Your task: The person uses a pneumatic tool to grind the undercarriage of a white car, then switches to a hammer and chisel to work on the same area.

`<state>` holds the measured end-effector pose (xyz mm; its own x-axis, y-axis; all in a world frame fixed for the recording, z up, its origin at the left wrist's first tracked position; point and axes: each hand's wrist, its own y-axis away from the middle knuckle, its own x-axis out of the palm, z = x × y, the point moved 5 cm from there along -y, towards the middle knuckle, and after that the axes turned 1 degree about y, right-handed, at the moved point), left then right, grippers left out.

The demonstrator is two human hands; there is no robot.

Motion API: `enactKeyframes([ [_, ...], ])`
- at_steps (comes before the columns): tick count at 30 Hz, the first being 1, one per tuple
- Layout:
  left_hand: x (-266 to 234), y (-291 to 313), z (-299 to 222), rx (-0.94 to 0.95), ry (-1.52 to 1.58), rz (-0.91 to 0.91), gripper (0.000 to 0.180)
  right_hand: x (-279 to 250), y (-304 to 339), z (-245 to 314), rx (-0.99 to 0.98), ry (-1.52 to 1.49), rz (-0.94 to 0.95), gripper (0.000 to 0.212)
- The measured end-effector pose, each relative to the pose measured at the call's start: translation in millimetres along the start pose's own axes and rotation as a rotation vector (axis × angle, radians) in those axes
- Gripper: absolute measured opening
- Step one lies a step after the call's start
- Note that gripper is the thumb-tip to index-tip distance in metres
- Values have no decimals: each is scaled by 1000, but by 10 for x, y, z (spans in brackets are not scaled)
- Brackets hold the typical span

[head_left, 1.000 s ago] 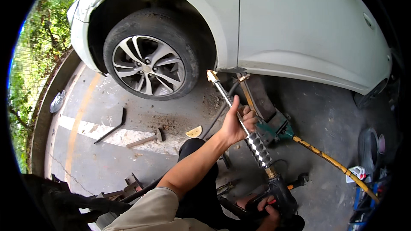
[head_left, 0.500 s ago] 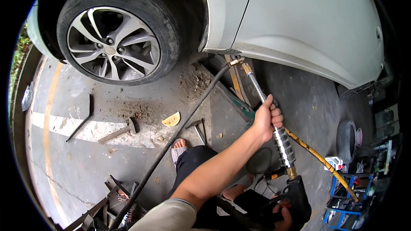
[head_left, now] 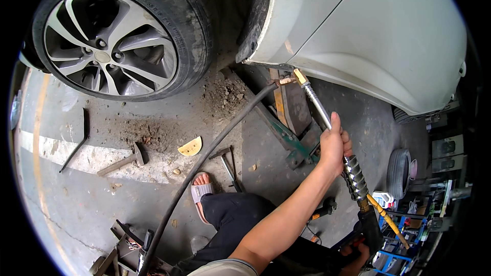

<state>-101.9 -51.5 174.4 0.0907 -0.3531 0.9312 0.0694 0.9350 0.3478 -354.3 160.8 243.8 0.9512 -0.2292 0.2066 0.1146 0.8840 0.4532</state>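
Observation:
My left hand (head_left: 335,145) is wrapped round the metal lance of a spray gun (head_left: 355,179). A brass fitting tips the lance close under the car's sill, and a coiled spring covers its lower part. At the lower right my right hand (head_left: 353,258) grips the gun's black handle, its fingers partly hidden in shadow. A thick black hose (head_left: 217,143) runs up from the lower left; its brass end lies against the lance tip, and I cannot tell whether they are joined. Below the tip stands a green floor jack (head_left: 296,145).
The white car (head_left: 378,46) and its front wheel (head_left: 123,46) fill the top. On the floor lie a hammer (head_left: 123,163), a bent bar (head_left: 77,143), a yellow half-round piece (head_left: 190,146) and scattered dirt (head_left: 148,133). A loose tyre (head_left: 398,174) and a yellow bar (head_left: 389,220) are at right.
The view has shifted, so the wheel sits farther left and looks nearer. Both hands keep their hold on the spray gun; the lance appears slightly farther right.

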Motion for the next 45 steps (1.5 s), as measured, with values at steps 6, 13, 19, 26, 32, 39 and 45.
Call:
enactKeyframes([
  [6, -53, -141, -34, 26, 28, -11, 47, -42, -151, 40, 88, -2, 51, 25],
  [13, -58, -168, -60, 21, 57, -9, 47, 51, -143, 107, 93, 51, -33, 27],
  [19, 2, -122, -77, 26, 57, -3, 47, 49, -132, 146, 98, 33, 21, 27],
  [26, 20, -117, -95, 29, 70, 23, 48, 277, -24, 269, 52, 112, -17, 25],
  [32, 32, -213, -74, 104, 46, -31, 42, 671, 114, 517, 40, 156, -247, 25],
  [39, 144, -229, -31, 60, 56, -83, 42, 449, -4, 636, 48, 67, -116, 20],
  [45, 244, -88, -204, -58, 290, 86, 44, 1226, 595, 717, -68, 342, -140, 26],
])
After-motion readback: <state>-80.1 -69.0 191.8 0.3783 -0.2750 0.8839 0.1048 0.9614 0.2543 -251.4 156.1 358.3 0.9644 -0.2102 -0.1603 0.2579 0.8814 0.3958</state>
